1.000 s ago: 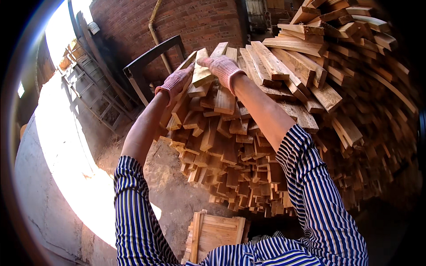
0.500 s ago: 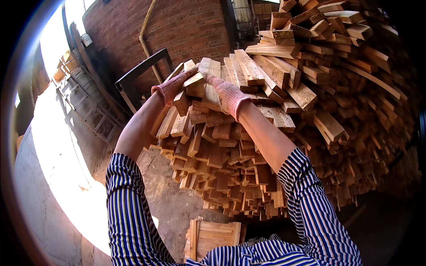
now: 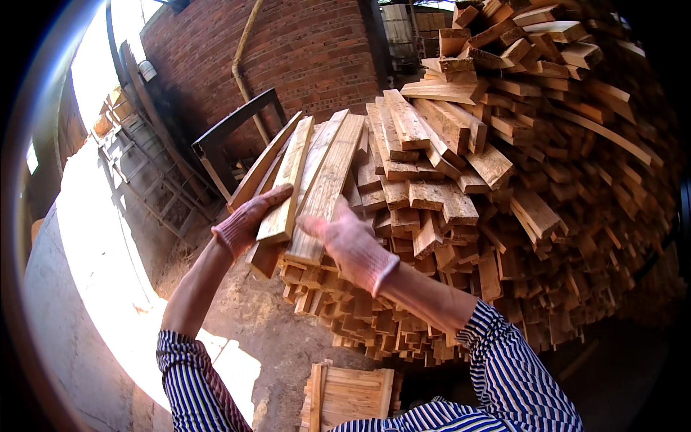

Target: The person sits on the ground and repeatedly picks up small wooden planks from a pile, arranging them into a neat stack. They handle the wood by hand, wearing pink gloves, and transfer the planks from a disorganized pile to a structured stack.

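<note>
Both my hands wear pinkish knit gloves and grip a bundle of several long wooden slats [image 3: 317,173], tilted up and away from me. My left hand [image 3: 248,219] clasps the bundle's left side near its lower end. My right hand [image 3: 349,245] holds the lower right end, thumb on top. Behind and to the right rises a tall stack of short wooden slats [image 3: 497,180], its cut ends facing me. My striped sleeves enter from the lower edge.
A small slatted wooden crate [image 3: 349,396] sits on the dirt ground below my arms. A dark metal frame [image 3: 230,137] and a ladder-like rack [image 3: 151,180] lean against the brick wall [image 3: 309,50]. Bright sunlight falls on the left ground.
My hands have drawn the bundle of slats off the stack's upper face toward me and lower in view; the slats now stand clear of the pile, held in both hands.
</note>
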The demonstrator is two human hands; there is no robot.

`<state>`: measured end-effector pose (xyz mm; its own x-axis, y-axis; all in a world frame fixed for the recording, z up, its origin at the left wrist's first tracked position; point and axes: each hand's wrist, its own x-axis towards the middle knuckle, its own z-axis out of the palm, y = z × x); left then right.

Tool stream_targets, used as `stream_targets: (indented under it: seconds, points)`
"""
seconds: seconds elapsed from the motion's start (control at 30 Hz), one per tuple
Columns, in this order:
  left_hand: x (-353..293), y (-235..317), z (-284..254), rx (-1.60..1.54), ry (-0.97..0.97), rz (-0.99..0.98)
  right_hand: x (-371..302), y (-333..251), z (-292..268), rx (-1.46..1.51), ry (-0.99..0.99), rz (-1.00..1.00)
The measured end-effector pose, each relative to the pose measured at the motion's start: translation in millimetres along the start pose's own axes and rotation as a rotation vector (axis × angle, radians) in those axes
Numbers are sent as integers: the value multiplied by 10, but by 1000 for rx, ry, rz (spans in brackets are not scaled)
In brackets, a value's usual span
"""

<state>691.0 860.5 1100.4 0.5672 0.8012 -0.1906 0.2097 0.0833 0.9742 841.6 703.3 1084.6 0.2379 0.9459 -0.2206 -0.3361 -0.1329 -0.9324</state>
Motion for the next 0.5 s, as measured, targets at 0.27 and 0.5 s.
stream_targets:
  seconds: [0.27, 0.5]
  points:
    - [-1244, -1177, 225, -108, -138, -5, 423, 1091, -415, 264, -318, -228]
    - [-1860, -2966, 284, -241, -102, 367, -270, 2873, -540, 45, -410, -181]
